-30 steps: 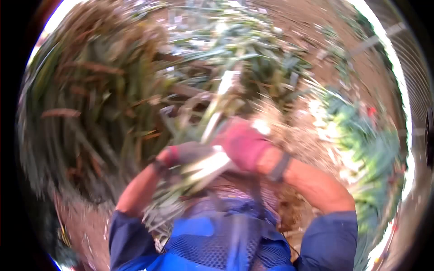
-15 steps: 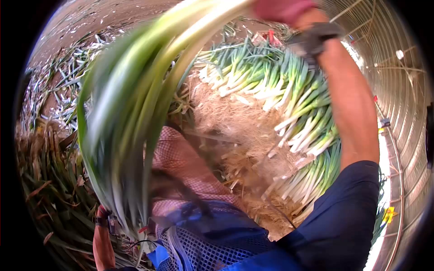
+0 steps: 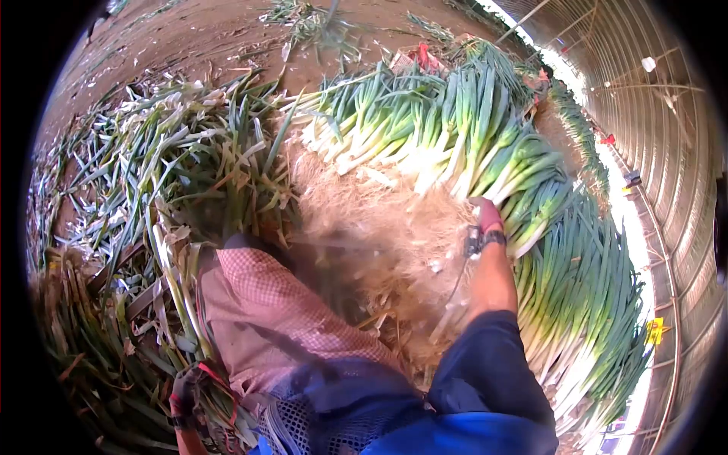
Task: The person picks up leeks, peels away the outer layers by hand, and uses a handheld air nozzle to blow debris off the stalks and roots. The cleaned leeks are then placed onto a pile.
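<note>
Green onions (image 3: 470, 114) lie in a curved row, with white ends toward the middle and green leaves outward. My right hand (image 3: 487, 214), in a pink glove, is closed at the white ends of stalks in this row. Low on the left, my left hand (image 3: 184, 390) is curled beside loose leaves, in a dark and reddish glove. What its fingers hold is hidden. A red strip (image 3: 216, 377) runs close to those fingers. Both wrists carry dark bands.
Cut leaves (image 3: 174, 144) are heaped on the left. Pale roots (image 3: 379, 220) cover the ground before me. A pink checked cloth (image 3: 280, 303) covers my leg. On the right are a ribbed curved wall (image 3: 682, 189), a hose and a yellow tag (image 3: 654, 331).
My right hand has come down from the top of the view to the row. The large bunch that hung from it no longer hangs in front of me. The view has shifted.
</note>
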A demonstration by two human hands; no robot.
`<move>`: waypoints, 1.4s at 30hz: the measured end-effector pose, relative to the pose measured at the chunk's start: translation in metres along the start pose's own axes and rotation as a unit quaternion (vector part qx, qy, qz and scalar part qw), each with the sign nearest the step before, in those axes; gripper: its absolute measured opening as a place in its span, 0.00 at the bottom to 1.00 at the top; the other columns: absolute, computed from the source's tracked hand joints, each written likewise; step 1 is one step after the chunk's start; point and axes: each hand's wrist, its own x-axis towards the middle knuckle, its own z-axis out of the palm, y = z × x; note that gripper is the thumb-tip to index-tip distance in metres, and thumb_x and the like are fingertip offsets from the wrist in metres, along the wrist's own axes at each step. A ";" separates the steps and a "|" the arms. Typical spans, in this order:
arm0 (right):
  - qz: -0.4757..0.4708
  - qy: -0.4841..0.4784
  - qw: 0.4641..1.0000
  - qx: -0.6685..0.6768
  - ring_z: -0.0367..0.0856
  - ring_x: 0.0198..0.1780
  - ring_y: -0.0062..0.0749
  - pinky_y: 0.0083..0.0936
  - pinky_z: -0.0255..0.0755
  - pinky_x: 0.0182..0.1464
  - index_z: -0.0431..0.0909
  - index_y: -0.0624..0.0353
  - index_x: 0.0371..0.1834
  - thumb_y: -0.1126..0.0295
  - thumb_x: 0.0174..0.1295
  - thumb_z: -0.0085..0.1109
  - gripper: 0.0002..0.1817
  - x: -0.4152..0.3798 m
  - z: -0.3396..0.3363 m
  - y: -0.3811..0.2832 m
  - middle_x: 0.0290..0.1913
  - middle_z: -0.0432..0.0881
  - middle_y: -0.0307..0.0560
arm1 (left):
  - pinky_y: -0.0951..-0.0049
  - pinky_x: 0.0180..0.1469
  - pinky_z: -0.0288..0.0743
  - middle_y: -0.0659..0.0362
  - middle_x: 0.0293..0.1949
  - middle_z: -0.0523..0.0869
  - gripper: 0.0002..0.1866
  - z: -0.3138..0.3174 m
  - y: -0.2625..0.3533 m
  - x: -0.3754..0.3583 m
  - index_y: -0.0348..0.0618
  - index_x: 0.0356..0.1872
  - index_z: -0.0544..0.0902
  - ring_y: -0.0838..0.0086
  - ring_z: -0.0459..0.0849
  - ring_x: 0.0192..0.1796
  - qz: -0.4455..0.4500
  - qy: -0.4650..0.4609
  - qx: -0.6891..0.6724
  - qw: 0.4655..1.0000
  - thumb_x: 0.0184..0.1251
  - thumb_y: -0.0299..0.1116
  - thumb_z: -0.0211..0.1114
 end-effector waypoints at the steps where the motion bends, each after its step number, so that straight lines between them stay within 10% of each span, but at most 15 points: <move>1: 0.066 -0.039 0.996 0.040 0.75 0.67 0.48 0.40 0.70 0.67 0.88 0.57 0.59 0.53 0.62 0.66 0.27 -0.001 -0.010 -0.008 0.65 0.83 0.54 | 0.59 0.59 0.82 0.59 0.50 0.90 0.25 0.002 0.004 -0.003 0.36 0.61 0.84 0.67 0.88 0.49 -0.009 -0.005 0.011 1.000 0.75 0.46 0.71; 6: 0.057 -0.041 0.995 0.072 0.74 0.68 0.49 0.38 0.65 0.72 0.78 0.59 0.72 0.50 0.69 0.61 0.33 -0.013 -0.005 -0.035 0.70 0.80 0.50 | 0.66 0.47 0.84 0.59 0.47 0.90 0.26 0.006 0.025 0.020 0.36 0.63 0.83 0.73 0.88 0.45 0.003 0.041 0.089 0.995 0.75 0.46 0.72; 8: -0.176 -0.058 0.973 -0.140 0.73 0.72 0.43 0.34 0.63 0.77 0.75 0.60 0.75 0.53 0.77 0.53 0.30 0.006 -0.009 -0.020 0.73 0.78 0.51 | 0.75 0.32 0.77 0.62 0.36 0.89 0.17 -0.019 0.003 0.063 0.39 0.56 0.87 0.77 0.85 0.32 0.111 -0.001 0.065 0.992 0.78 0.41 0.68; 9: -0.042 -0.014 0.998 -0.054 0.71 0.76 0.39 0.33 0.60 0.80 0.74 0.61 0.76 0.63 0.80 0.47 0.25 -0.018 0.004 -0.043 0.76 0.76 0.52 | 0.77 0.31 0.75 0.63 0.35 0.88 0.18 0.008 0.028 0.058 0.38 0.55 0.88 0.81 0.83 0.30 0.063 0.074 0.132 0.986 0.77 0.42 0.70; 11: -0.202 -0.083 0.892 -0.397 0.74 0.74 0.41 0.32 0.63 0.79 0.71 0.60 0.79 0.75 0.81 0.37 0.26 0.040 -0.025 -0.005 0.75 0.77 0.53 | 0.76 0.35 0.76 0.64 0.37 0.90 0.23 0.050 0.052 0.036 0.39 0.60 0.88 0.80 0.84 0.33 0.167 0.121 0.259 0.943 0.75 0.47 0.71; 12: -0.282 -0.092 0.736 -0.609 0.76 0.73 0.47 0.34 0.65 0.78 0.69 0.62 0.79 0.77 0.81 0.33 0.26 0.088 -0.045 0.019 0.73 0.79 0.53 | 0.71 0.40 0.80 0.62 0.39 0.91 0.26 0.068 0.059 0.029 0.42 0.63 0.87 0.77 0.87 0.37 0.122 0.213 0.319 0.916 0.72 0.49 0.72; 15: -0.155 0.097 0.854 -0.488 0.78 0.69 0.56 0.41 0.69 0.73 0.68 0.76 0.75 0.37 0.65 0.66 0.51 0.030 0.004 -0.049 0.68 0.79 0.72 | 0.60 0.51 0.83 0.51 0.43 0.93 0.29 0.076 0.056 0.033 0.50 0.63 0.87 0.60 0.92 0.46 0.079 0.328 0.482 0.809 0.66 0.54 0.73; 17: -0.234 0.019 0.900 -0.367 0.81 0.41 0.38 0.38 0.75 0.46 0.82 0.70 0.46 0.45 0.70 0.65 0.30 0.016 0.034 -0.073 0.36 0.85 0.50 | 0.55 0.54 0.83 0.48 0.47 0.93 0.29 0.081 0.056 0.035 0.51 0.62 0.86 0.53 0.91 0.50 0.082 0.362 0.542 0.754 0.65 0.55 0.73; 18: -0.186 -0.058 0.922 -0.335 0.78 0.38 0.23 0.23 0.73 0.38 0.83 0.67 0.55 0.52 0.73 0.65 0.25 0.025 0.049 -0.083 0.41 0.84 0.39 | 0.52 0.55 0.82 0.48 0.48 0.92 0.28 0.084 0.056 0.037 0.52 0.61 0.87 0.50 0.90 0.51 0.091 0.375 0.556 0.736 0.64 0.55 0.74; 22: -0.220 -0.221 0.936 -0.164 0.77 0.37 0.26 0.26 0.73 0.41 0.84 0.67 0.50 0.58 0.73 0.64 0.19 -0.136 0.205 -0.156 0.39 0.83 0.38 | 0.50 0.54 0.80 0.49 0.43 0.90 0.27 0.096 0.068 0.047 0.51 0.53 0.87 0.49 0.89 0.51 0.038 0.377 0.548 0.746 0.61 0.59 0.76; 26: -0.387 -0.357 0.838 -0.147 0.86 0.44 0.33 0.29 0.81 0.46 0.85 0.65 0.57 0.59 0.73 0.65 0.20 -0.245 0.330 -0.170 0.46 0.89 0.49 | 0.53 0.54 0.81 0.50 0.45 0.91 0.31 0.084 0.075 0.059 0.48 0.53 0.87 0.51 0.89 0.51 0.050 0.356 0.581 0.730 0.58 0.60 0.77; 30: -0.393 -0.508 0.748 -0.167 0.91 0.51 0.44 0.38 0.83 0.51 0.87 0.63 0.53 0.54 0.69 0.65 0.22 -0.352 0.421 -0.165 0.51 0.91 0.59 | 0.63 0.56 0.81 0.49 0.48 0.93 0.35 0.060 0.088 0.068 0.41 0.54 0.89 0.58 0.92 0.51 -0.009 0.271 0.484 0.832 0.51 0.58 0.81; 34: -0.342 -0.559 0.689 -0.311 0.89 0.56 0.50 0.43 0.80 0.61 0.89 0.58 0.54 0.58 0.71 0.58 0.19 -0.415 0.505 -0.125 0.55 0.88 0.63 | 0.69 0.34 0.81 0.58 0.30 0.91 0.22 0.066 0.098 0.066 0.40 0.42 0.92 0.75 0.88 0.29 -0.067 0.259 0.355 0.896 0.50 0.44 0.84; 38: -0.629 -0.505 0.330 -0.490 0.92 0.54 0.46 0.39 0.85 0.55 0.93 0.53 0.47 0.65 0.72 0.55 0.15 -0.434 0.578 -0.053 0.52 0.92 0.53 | 0.71 0.29 0.78 0.61 0.28 0.90 0.17 0.050 0.074 0.064 0.39 0.41 0.92 0.78 0.85 0.26 -0.052 0.254 0.298 0.919 0.53 0.38 0.82; 42: -0.578 -0.509 0.429 -0.471 0.93 0.53 0.45 0.38 0.86 0.53 0.94 0.52 0.47 0.65 0.72 0.55 0.15 -0.440 0.607 -0.015 0.50 0.93 0.48 | 0.75 0.35 0.80 0.61 0.34 0.92 0.22 0.044 0.053 0.036 0.34 0.50 0.91 0.80 0.87 0.32 -0.025 0.240 0.208 0.948 0.55 0.34 0.80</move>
